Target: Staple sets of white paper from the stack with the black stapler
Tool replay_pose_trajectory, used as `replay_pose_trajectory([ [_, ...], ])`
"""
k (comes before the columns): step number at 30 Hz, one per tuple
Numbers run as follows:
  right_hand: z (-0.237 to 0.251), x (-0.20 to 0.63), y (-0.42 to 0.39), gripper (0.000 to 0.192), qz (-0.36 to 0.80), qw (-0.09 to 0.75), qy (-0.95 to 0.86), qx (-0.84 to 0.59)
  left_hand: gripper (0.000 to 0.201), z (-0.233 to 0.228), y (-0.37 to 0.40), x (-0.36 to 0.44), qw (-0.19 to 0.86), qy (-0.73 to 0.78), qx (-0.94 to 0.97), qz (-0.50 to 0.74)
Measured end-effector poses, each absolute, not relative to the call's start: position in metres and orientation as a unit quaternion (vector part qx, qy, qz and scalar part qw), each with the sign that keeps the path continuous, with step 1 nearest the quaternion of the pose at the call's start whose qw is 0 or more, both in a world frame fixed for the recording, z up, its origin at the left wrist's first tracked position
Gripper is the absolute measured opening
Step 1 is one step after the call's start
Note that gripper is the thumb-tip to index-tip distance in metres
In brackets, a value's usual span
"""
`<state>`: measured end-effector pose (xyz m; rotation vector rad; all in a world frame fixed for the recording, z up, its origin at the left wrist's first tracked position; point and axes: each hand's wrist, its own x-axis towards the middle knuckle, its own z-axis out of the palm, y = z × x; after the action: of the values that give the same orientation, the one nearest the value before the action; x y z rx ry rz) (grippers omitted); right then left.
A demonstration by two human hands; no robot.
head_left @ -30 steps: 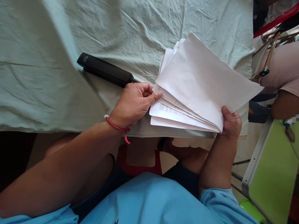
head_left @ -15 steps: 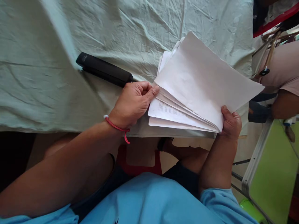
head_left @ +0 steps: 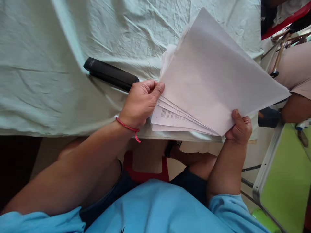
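The right hand [head_left: 239, 127] grips the near right corner of a stack of papers [head_left: 206, 77], thumb on top and fingers curled beneath, lifting the upper sheets so they fan apart. The left hand [head_left: 139, 102] is loosely curled, its thumb and fingertips pinching the left edge of the sheets. The papers lie at the near edge of the tabletop [head_left: 48, 90], which is covered by a wrinkled pale green cloth; the lower sheets show printed text. A black stapler [head_left: 110, 73] lies just behind the left hand. The sheets look light, thin and floppy, likely to slide over one another and crease easily, so a firm pinch at a corner or edge suits them best.
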<state>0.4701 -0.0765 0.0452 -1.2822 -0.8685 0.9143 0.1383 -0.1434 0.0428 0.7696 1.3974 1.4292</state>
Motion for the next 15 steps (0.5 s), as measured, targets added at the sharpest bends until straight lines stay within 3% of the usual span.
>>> replay_pose_trajectory([
  [10, 0.04, 0.472, -0.07, 0.039, 0.374, 0.673, -0.414, -0.486, 0.014, 0.053, -0.143, 0.128, 0.41, 0.542, 0.415, 0.605],
  [15, 0.042, 0.474, -0.072, 0.037, 0.384, 0.687, -0.421, -0.45, 0.022, 0.044, -0.138, 0.117, 0.356, 0.481, 0.459, 0.657],
])
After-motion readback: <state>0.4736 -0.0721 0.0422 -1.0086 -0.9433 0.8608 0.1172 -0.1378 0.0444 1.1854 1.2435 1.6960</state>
